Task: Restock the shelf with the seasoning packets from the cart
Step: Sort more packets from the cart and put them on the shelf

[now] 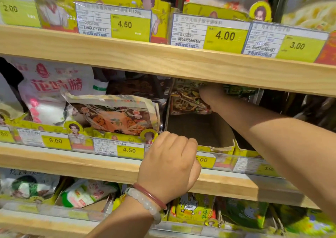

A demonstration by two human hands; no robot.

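Nearest: left hand (170, 166) curled over the front lip of the middle shelf (101, 166), grip closed on the edge by the carton (216, 137), bracing.

Beyond: carton open-topped, largely unfilled toward the front.

Farthest: right hand (211, 96) reaching deep under the upper shelf board, touching a seasoning packet (185, 99) standing at the carton's rear. Fingers hidden behind packet and board; grip state cannot be told. Cart not in view.

Recommended: seat packet upright against the rear wall, face outward; keep carton steadied; clear upper board on withdrawal.
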